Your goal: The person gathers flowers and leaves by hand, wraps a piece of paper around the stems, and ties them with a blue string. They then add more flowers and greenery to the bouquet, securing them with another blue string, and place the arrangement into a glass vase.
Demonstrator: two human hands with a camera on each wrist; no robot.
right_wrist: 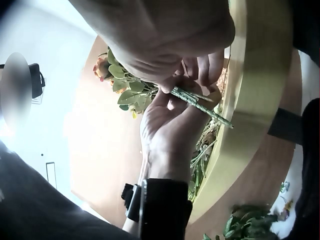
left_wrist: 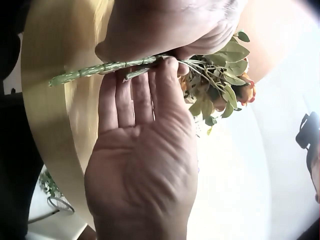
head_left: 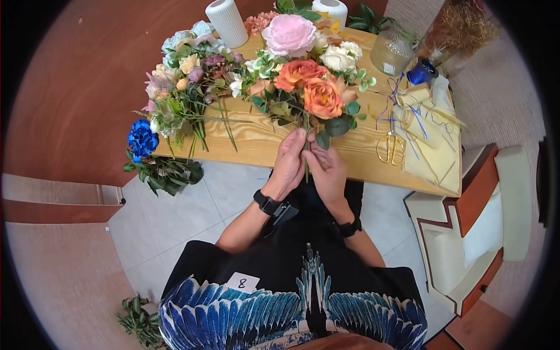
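Note:
A bouquet of artificial flowers (head_left: pixel 322 98) leans over the table's front edge, with orange blooms, a large pink rose (head_left: pixel 290 35) and white flowers (head_left: pixel 341 57) among green leaves. Its bundled green stems (left_wrist: pixel 100 70) point back toward the body. My left hand (head_left: pixel 287 160) grips the stems just below the leaves, thumb uppermost. From the other side, my right hand (head_left: pixel 328 173) pinches the same stems with thumb and fingertips. In the left wrist view its palm faces the camera, the other fingers nearly straight behind the stems. Cut ends stick out past both hands.
Loose flowers (head_left: pixel 195 73) lie at the left of the table, beside a blue flower (head_left: pixel 142 140) at the edge. White vases (head_left: pixel 227 23) and a glass vase (head_left: pixel 394 49) stand behind. Gold scissors (head_left: pixel 391 147), blue ribbon (head_left: pixel 422 71) and yellow wrapping (head_left: pixel 429 146) lie at right.

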